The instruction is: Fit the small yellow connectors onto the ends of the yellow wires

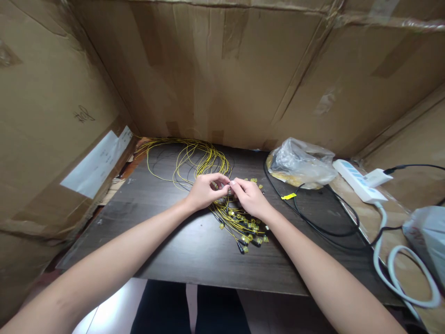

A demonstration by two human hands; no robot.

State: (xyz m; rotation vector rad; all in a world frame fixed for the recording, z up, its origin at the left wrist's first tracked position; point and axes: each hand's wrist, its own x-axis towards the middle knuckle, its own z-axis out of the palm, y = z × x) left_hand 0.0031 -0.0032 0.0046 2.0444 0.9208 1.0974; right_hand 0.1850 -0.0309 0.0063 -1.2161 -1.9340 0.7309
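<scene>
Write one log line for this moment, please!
left hand: pinching yellow wires | right hand: pinching same bundle | table: plastic bag, power strip

Matt dark wood-grain table [194, 250], thin glossy yellow wires [205, 160], rough creased cardboard walls [222, 74], crinkly clear plastic bag [301, 162], smooth white plastic power strip [358, 181].

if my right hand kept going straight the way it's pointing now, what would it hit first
Your right hand points left and slightly away, fingertips nearly meeting your left hand over the yellow wire bundle. It would probably meet the left hand's fingertips first, though depth is hard to judge.
</scene>
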